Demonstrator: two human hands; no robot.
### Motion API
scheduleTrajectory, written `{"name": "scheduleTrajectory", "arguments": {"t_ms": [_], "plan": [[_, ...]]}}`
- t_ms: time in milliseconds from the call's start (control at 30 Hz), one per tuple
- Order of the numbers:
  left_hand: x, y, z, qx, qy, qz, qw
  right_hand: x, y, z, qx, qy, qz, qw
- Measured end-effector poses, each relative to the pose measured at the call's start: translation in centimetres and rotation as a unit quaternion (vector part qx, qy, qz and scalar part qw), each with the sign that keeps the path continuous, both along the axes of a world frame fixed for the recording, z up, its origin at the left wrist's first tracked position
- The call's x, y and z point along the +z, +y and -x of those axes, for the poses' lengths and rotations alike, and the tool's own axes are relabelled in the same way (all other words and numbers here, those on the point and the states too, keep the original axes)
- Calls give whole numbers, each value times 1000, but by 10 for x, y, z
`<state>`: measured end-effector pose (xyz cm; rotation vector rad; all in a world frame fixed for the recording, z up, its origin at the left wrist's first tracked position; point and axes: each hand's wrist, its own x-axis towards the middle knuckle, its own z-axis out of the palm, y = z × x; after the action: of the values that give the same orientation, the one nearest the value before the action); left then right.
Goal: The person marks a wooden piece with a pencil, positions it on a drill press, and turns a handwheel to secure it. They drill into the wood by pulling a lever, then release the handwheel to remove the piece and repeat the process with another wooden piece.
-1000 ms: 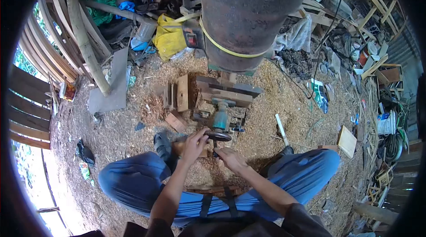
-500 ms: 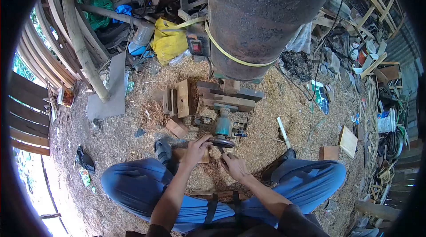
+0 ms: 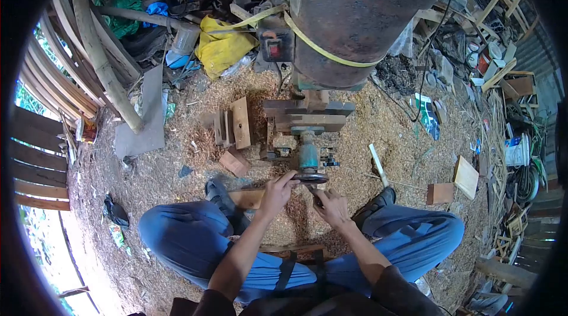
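Note:
A dark round handwheel (image 3: 310, 178) sits at the near end of a worn teal screw housing (image 3: 308, 155), in front of wooden clamp jaws (image 3: 310, 121). My left hand (image 3: 277, 196) has its fingers closed on the wheel's left edge. Just below the wheel, my right hand (image 3: 331, 206) is closed around a dark handle (image 3: 316, 194) that seems to join the wheel; the fingers partly cover that spot. Above the jaws stands a large rusty machine body (image 3: 355, 14) with a yellow strap (image 3: 331, 55) round it. A red switch (image 3: 273, 48) is on its left side.
Wood shavings cover the ground. A wooden block with a hole (image 3: 241, 123) and a reddish block (image 3: 235, 163) lie left of the clamp. To the right are a pale stick (image 3: 377, 164), a brown block (image 3: 439, 193) and a light board (image 3: 466, 177). A black cable (image 3: 427, 73) hangs at right.
The view has shifted, so the machine and handwheel appear higher and a little to the right. Both hands keep their hold, the left on the wheel's edge and the right on the dark handle.

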<state>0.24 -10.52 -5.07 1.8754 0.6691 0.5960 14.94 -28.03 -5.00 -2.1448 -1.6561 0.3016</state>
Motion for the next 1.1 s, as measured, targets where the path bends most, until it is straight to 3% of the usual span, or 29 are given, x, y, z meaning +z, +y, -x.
{"name": "scheduleTrajectory", "arguments": {"t_ms": [67,300,367,533,700,833,900,1033,1100], "plan": [[9,-6,-4,2,12,0,1000,2,0,0,-46,32,19,998],[5,-13,-7,51,0,-10,999,7,4,-3,-40,44,53,997],[20,-11,-5,23,59,41,997,13,3,-2,-47,39,64,996],[10,1,1,-20,42,21,999,34,3,4,-51,34,153,986],[8,-2,-1,-7,18,9,1000,22,-1,30,-119,-52,187,974],[12,0,0,-21,76,34,996,19,0,31,-152,-5,202,967],[7,0,-2,-12,15,-23,1000,21,-1,33,-147,-37,173,973],[7,-2,-6,-6,21,-18,1000,19,7,21,-117,-28,158,980],[8,-4,-4,-8,5,8,1000,10,14,29,-166,-89,183,965]]}}
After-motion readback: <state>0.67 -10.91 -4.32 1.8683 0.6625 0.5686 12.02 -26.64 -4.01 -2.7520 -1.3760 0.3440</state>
